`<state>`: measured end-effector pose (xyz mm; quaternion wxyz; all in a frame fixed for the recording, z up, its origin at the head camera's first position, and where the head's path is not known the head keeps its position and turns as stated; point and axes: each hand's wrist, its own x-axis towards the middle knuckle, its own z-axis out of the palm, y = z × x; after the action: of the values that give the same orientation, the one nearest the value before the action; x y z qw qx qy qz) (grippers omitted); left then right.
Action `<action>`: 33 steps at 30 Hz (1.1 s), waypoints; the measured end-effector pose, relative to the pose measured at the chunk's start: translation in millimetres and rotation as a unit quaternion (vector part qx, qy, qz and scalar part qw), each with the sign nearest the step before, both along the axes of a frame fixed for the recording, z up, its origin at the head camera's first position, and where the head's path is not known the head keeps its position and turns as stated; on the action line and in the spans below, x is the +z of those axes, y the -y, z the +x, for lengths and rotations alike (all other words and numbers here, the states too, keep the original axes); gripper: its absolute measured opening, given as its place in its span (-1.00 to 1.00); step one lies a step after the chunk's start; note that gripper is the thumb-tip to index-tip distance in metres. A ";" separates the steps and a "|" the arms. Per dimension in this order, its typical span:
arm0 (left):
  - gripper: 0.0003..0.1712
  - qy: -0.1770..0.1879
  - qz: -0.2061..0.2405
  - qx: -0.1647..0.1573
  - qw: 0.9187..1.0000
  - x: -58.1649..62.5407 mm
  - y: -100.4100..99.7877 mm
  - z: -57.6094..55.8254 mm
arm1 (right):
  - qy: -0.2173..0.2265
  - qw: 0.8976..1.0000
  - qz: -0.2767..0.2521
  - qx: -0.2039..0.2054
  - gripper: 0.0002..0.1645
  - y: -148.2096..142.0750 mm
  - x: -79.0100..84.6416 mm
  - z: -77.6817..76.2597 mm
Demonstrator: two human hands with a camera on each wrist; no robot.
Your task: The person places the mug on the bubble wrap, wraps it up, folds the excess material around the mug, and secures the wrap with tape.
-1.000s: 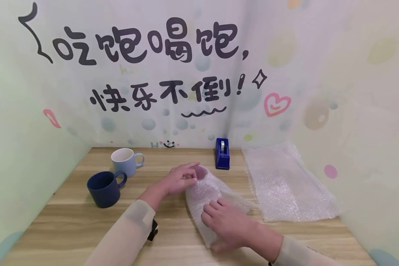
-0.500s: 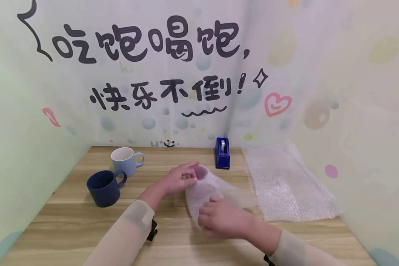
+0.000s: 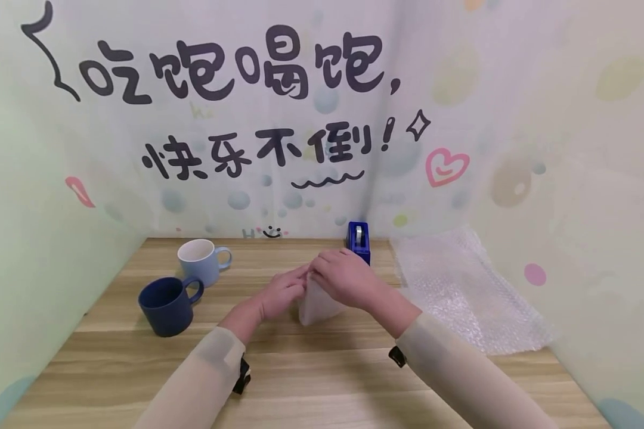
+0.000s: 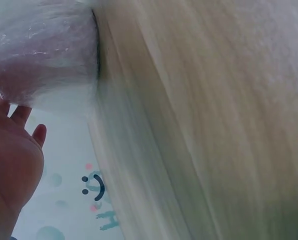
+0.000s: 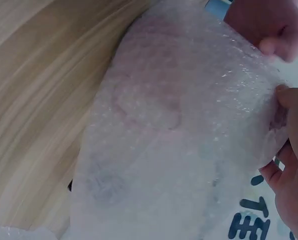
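A pinkish mug (image 4: 44,55) stands in the middle of the table, wrapped in bubble wrap (image 3: 318,307). Through the wrap, a handle-like loop (image 5: 149,110) shows in the right wrist view. My left hand (image 3: 280,296) holds the mug at its top left, fingers at the rim. My right hand (image 3: 346,277) has its fingers at the top of the bundle, near the left fingertips. In the right wrist view, thumb and fingers of the right hand (image 5: 294,155) pinch the wrap's upper edge, while its loose part spreads out wide. The back of the right hand hides much of the bundle in the head view.
A dark blue mug (image 3: 166,310) and a light blue mug (image 3: 201,265) stand at the left. A blue tape dispenser (image 3: 358,238) is at the back, just behind the right hand. More bubble wrap (image 3: 461,304) lies flat at the right. Walls enclose the wooden table (image 3: 311,381).
My right hand has moved from the wrap's near right side up and away to the mug's top, folding the loose wrap with it. The left hand stays at the rim.
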<state>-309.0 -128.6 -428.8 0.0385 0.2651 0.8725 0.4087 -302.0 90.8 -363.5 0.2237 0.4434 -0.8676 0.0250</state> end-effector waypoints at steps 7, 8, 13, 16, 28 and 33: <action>-0.45 -0.007 -0.004 0.015 1.000 0.1 -6.7 -0.3 | -0.007 0.998 -0.049 -0.024 -0.85 -1.1 -6.2 -13.0; -0.46 -0.007 -0.004 0.019 1.000 0.1 -8.0 -0.9 | -0.019 0.997 -0.065 -0.026 -0.84 -3.4 -6.7 -12.9; -0.52 0.003 0.035 0.039 0.999 -0.2 -13.4 -3.8 | -0.051 0.997 -0.035 -0.035 -0.68 -22.5 -7.7 -2.8; -0.44 0.011 0.063 0.045 0.997 0.2 -15.1 -4.6 | -0.011 0.998 0.047 -0.043 -0.52 -31.5 -11.2 3.5; -0.70 -0.051 -0.008 0.032 0.998 -3.2 -14.3 -4.2 | 0.123 0.990 0.075 -0.007 -0.64 -28.8 -22.9 -7.6; -0.62 -0.074 -0.023 0.032 0.996 -3.2 -13.1 -0.5 | 0.161 0.985 0.057 0.007 -0.75 -23.3 -25.4 -14.2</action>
<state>-309.5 -115.5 -432.0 -0.0331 0.2657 0.8900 0.3691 -316.2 114.1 -388.9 0.0550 0.4514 -0.8893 0.0480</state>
